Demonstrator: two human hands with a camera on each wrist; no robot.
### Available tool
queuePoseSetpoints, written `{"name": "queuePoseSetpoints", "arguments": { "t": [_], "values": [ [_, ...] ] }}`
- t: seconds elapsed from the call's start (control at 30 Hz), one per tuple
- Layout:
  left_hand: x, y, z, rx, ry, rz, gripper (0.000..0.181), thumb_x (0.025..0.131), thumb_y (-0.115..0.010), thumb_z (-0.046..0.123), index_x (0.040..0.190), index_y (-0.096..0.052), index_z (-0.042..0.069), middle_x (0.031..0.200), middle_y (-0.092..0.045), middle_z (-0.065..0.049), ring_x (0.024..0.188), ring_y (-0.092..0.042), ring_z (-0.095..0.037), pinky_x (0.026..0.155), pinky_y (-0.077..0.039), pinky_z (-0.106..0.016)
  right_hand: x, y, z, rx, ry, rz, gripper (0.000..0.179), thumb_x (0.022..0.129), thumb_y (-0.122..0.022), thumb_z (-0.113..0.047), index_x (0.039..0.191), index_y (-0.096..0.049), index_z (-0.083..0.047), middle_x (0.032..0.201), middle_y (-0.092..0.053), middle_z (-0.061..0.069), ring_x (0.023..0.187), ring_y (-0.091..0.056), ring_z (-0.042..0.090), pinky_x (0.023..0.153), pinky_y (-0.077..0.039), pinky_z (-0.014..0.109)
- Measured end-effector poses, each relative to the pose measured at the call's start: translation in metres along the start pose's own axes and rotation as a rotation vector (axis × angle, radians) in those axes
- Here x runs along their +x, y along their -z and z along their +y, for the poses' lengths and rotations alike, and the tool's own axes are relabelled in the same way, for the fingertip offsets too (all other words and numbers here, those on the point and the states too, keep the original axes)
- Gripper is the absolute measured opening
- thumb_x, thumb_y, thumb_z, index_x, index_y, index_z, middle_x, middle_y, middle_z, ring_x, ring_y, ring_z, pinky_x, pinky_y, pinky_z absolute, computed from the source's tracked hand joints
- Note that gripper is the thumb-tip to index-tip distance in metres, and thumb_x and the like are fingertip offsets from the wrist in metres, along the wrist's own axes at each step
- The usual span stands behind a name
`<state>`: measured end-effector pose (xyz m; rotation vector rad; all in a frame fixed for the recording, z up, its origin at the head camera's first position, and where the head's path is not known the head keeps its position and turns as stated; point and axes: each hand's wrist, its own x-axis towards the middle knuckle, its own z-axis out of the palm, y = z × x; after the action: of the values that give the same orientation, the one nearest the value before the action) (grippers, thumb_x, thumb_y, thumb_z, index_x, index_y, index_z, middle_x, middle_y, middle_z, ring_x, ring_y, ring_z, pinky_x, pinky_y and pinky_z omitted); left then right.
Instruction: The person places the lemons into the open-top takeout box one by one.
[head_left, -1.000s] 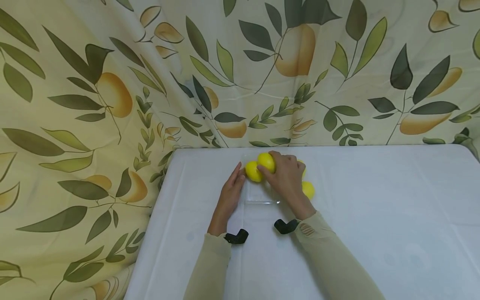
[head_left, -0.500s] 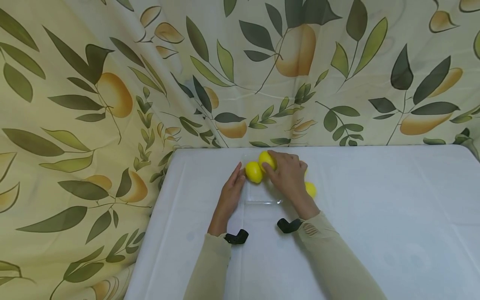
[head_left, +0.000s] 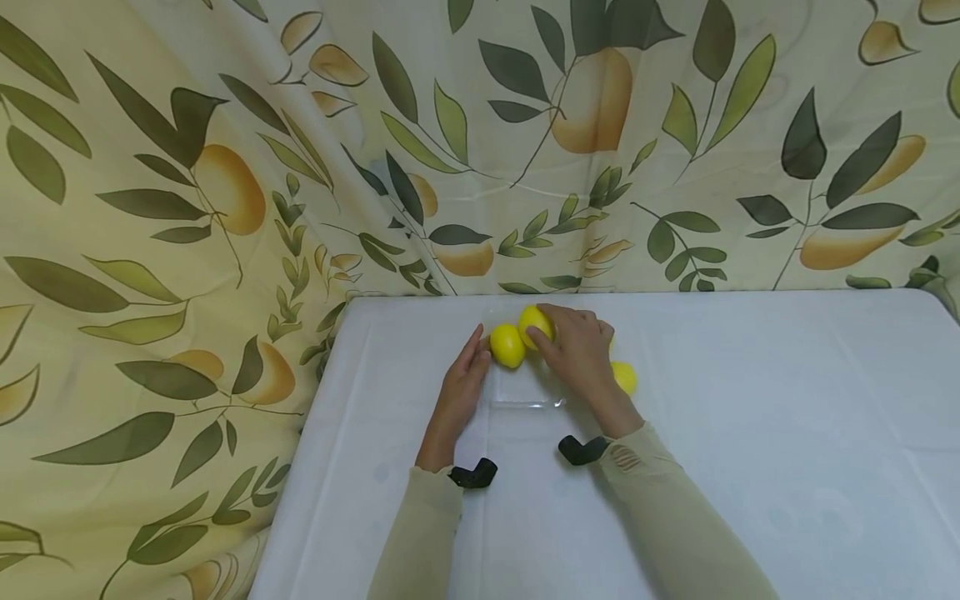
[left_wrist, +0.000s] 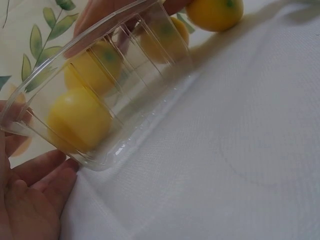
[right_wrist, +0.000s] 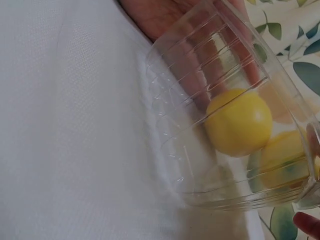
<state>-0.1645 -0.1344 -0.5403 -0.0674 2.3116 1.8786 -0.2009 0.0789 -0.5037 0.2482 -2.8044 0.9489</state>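
Observation:
A clear ribbed plastic container (head_left: 525,404) sits on the white-covered table. Inside its left part is one yellow lemon (head_left: 507,346), also seen through the wall in the left wrist view. My right hand (head_left: 581,354) pinches a second lemon (head_left: 536,325) between thumb and fingers, right beside the first, at the container's far side. My left hand (head_left: 463,387) rests against the container's left side, fingers nearly straight. Another lemon (head_left: 624,377) lies right of the container, and a sliver of one more shows behind my right hand, mostly hidden.
White cloth covers the table (head_left: 765,433), which ends at the back against a leaf-and-fruit patterned curtain (head_left: 675,200). The curtain also hangs along the left side. Black wrist cameras sit at both cuffs.
My right hand has shifted slightly right with its lemon, and the lemon in the container has turned a little. The left hand stays in place.

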Motion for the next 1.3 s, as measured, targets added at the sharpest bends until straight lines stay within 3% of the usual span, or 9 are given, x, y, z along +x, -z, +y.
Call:
{"name": "queuePoseSetpoints", "arguments": {
  "t": [0.13, 0.53, 0.83, 1.07, 1.3],
  "values": [
    [0.0000, 0.0002, 0.0005, -0.001, 0.000, -0.006, 0.050, 0.106, -0.048, 0.048, 0.154, -0.034, 0.053, 0.158, -0.046, 0.011, 0.152, -0.034, -0.014, 0.128, -0.024, -0.048, -0.0001, 0.0003, 0.0006, 0.004, 0.003, -0.010, 0.055, 0.099, -0.062, -0.051, 0.142, -0.059, -0.018, 0.141, -0.065, 0.008, 0.122, -0.053, 0.036, 0.096, -0.031, 0.056],
    [0.0029, 0.0021, -0.0021, 0.012, 0.012, 0.000, 0.047, 0.105, -0.047, 0.051, 0.149, -0.033, 0.060, 0.157, -0.045, 0.015, 0.152, -0.032, -0.012, 0.128, -0.023, -0.048, 0.0022, 0.0007, 0.0033, -0.017, -0.002, -0.050, 0.053, 0.100, -0.063, -0.047, 0.142, -0.058, -0.014, 0.140, -0.065, 0.011, 0.122, -0.053, 0.036, 0.099, -0.029, 0.058],
    [0.0016, 0.0028, -0.0023, -0.001, -0.016, -0.006, 0.052, 0.106, -0.048, 0.049, 0.156, -0.033, 0.049, 0.158, -0.046, 0.011, 0.152, -0.034, -0.014, 0.127, -0.025, -0.047, 0.0020, 0.0011, 0.0024, -0.069, 0.008, -0.070, 0.050, 0.099, -0.064, -0.043, 0.137, -0.061, -0.011, 0.140, -0.062, 0.012, 0.123, -0.053, 0.037, 0.101, -0.030, 0.059],
    [0.0012, 0.0017, -0.0023, 0.010, -0.005, -0.010, 0.051, 0.106, -0.047, 0.051, 0.155, -0.033, 0.052, 0.158, -0.046, 0.012, 0.152, -0.035, -0.013, 0.127, -0.026, -0.046, 0.0009, 0.0010, 0.0031, -0.133, 0.019, -0.071, 0.049, 0.098, -0.066, -0.043, 0.133, -0.063, -0.010, 0.135, -0.063, 0.012, 0.121, -0.056, 0.035, 0.098, -0.033, 0.060],
    [0.0017, -0.0006, -0.0012, -0.001, 0.000, -0.011, 0.051, 0.107, -0.047, 0.047, 0.156, -0.033, 0.050, 0.157, -0.047, 0.012, 0.151, -0.037, -0.015, 0.126, -0.028, -0.047, 0.0005, -0.0004, 0.0002, -0.183, 0.018, -0.174, 0.045, 0.098, -0.066, -0.043, 0.131, -0.068, -0.013, 0.126, -0.071, 0.009, 0.118, -0.058, 0.037, 0.105, -0.026, 0.064]
  ]
}}
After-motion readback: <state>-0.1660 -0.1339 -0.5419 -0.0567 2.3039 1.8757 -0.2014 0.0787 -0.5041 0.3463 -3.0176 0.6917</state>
